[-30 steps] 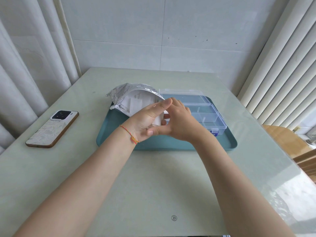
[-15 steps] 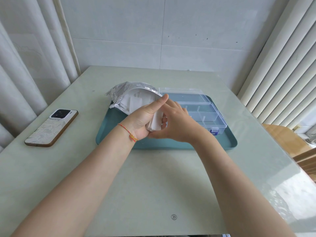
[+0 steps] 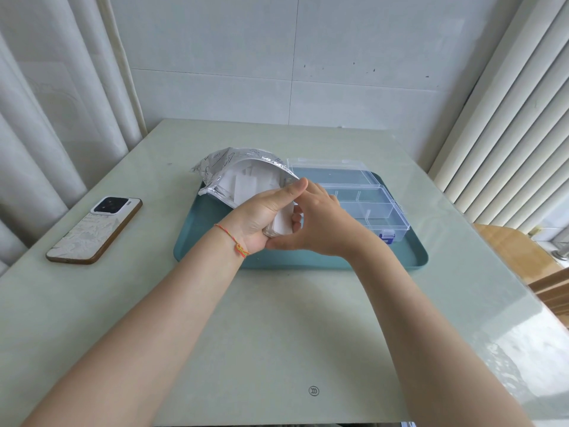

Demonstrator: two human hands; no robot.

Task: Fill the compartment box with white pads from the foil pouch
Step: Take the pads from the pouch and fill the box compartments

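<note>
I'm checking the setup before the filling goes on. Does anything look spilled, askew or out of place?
Nothing stands out. The foil pouch lies open on the teal tray beside the open compartment box, with no pads loose. The left hand holds a stack of white pads.

I see bright, soft daylight from my right, glare on the table [image 3: 523, 349], faint shadows, and wide-angle bending at the edges.
</note>
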